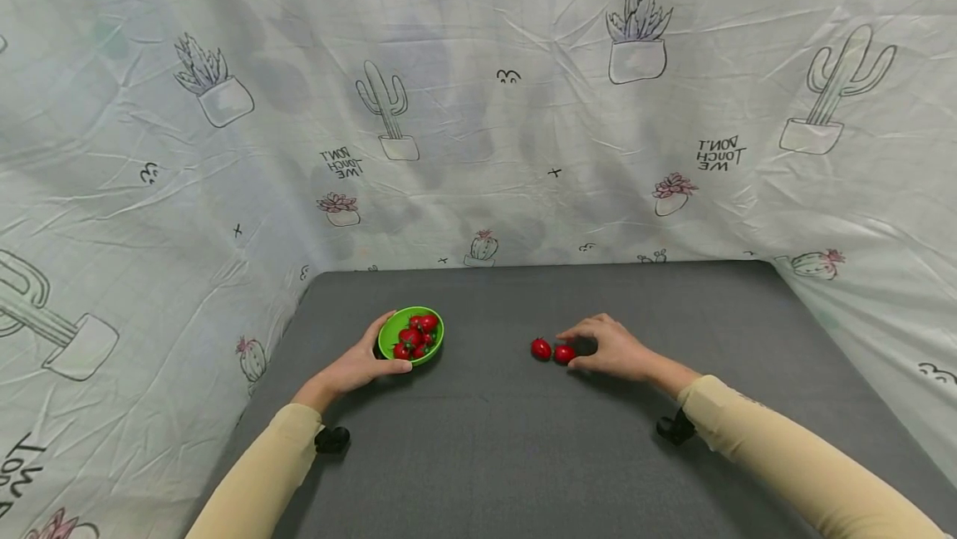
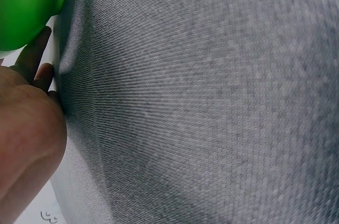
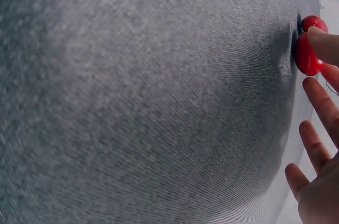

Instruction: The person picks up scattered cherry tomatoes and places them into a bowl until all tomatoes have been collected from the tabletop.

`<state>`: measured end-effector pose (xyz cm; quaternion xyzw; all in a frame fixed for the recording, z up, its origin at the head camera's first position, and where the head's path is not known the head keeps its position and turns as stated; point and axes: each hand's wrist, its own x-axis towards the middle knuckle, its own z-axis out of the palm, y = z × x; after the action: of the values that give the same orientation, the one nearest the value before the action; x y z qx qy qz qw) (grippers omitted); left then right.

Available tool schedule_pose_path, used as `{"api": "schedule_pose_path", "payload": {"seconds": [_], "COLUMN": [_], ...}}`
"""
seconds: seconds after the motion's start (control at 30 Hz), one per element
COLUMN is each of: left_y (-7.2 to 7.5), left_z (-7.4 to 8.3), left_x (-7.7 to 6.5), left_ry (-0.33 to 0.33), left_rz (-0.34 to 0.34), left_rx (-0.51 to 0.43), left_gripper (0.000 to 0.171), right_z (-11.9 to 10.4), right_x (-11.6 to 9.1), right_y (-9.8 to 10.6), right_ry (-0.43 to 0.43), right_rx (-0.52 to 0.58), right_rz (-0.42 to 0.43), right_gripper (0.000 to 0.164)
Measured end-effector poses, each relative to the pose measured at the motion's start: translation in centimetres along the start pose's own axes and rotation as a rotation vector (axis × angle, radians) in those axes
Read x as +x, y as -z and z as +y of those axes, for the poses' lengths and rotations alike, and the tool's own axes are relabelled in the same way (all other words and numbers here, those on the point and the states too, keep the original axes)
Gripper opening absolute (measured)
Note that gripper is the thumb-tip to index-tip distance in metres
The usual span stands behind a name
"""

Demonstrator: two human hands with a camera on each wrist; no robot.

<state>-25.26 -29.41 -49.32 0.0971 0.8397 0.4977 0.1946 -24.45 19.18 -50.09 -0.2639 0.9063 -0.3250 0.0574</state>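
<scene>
On the left, my left hand [image 1: 362, 365] holds a green bowl [image 1: 389, 340] by its side, thumb at the near edge and fingers round the far left. Several small red tomatoes [image 1: 410, 337] with green tops lie inside it. In the left wrist view the underside of the bowl [image 2: 29, 7] shows above the fingers. To the right, my right hand [image 1: 609, 348] has its thumb and index finger around a small red tomato [image 3: 306, 54] lying on the table. The other fingers are spread. Just left of it lies a second tomato [image 1: 541, 349].
A dark grey cloth-covered table [image 1: 478, 456] lies under both hands. Behind it and along the sides hangs a white curtain [image 1: 463, 107] printed with cacti and lettering. A black wrist camera [image 1: 332, 440] is strapped under the left sleeve, another camera [image 1: 675, 428] under the right.
</scene>
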Motion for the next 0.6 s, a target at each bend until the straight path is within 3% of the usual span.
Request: {"api": "schedule_pose_path", "payload": {"seconds": [0.6], "left_y": [0.05], "left_z": [-0.11], "left_x": [0.02], "left_ry": [0.024], "left_rz": [0.006], "left_rx": [0.009], "left_gripper": [0.108], "right_z": [0.03], "right_x": [0.01], "right_y": [-0.72], "right_ry": [-0.032], "right_rx": [0.02], "right_rz": [0.015], "right_gripper": [0.045]}}
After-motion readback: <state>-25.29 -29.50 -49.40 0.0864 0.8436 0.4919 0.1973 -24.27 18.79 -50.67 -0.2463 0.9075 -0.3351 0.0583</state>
